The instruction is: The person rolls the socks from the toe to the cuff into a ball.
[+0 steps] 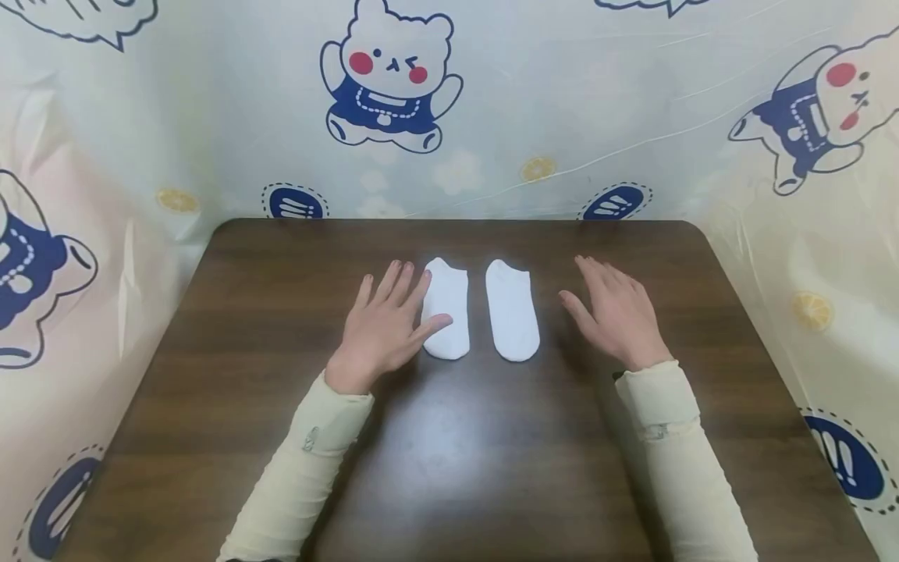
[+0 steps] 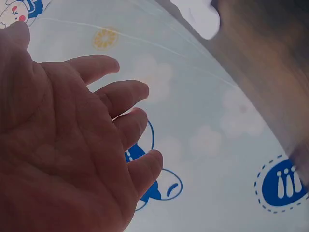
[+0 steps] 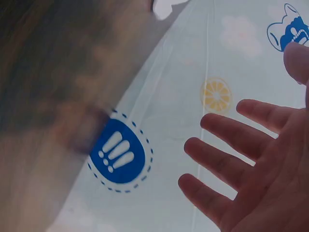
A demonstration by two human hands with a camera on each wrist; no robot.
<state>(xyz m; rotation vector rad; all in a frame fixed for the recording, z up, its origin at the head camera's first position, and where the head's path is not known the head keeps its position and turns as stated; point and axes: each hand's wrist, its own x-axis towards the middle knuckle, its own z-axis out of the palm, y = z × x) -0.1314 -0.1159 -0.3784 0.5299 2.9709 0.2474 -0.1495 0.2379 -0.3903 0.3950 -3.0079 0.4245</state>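
Two white ankle socks lie flat side by side on the dark wooden table, a left sock (image 1: 449, 300) and a right sock (image 1: 513, 312), with a narrow gap between them. My left hand (image 1: 382, 328) is spread over the left sock's near-left edge, its thumb and index finger overlapping it in the head view; it grips nothing. To the right of the right sock, my right hand (image 1: 618, 312) hovers apart from it with fingers extended and holds nothing. Both wrist views show the palms bare, the left palm (image 2: 67, 140) and the right palm (image 3: 275, 174).
The brown table (image 1: 435, 484) has rounded far corners. Behind it and at both sides hangs a pale curtain (image 1: 534, 101) printed with cartoon bears, lemon slices and blue ovals. Light-coloured sleeves (image 1: 295, 468) cover both forearms.
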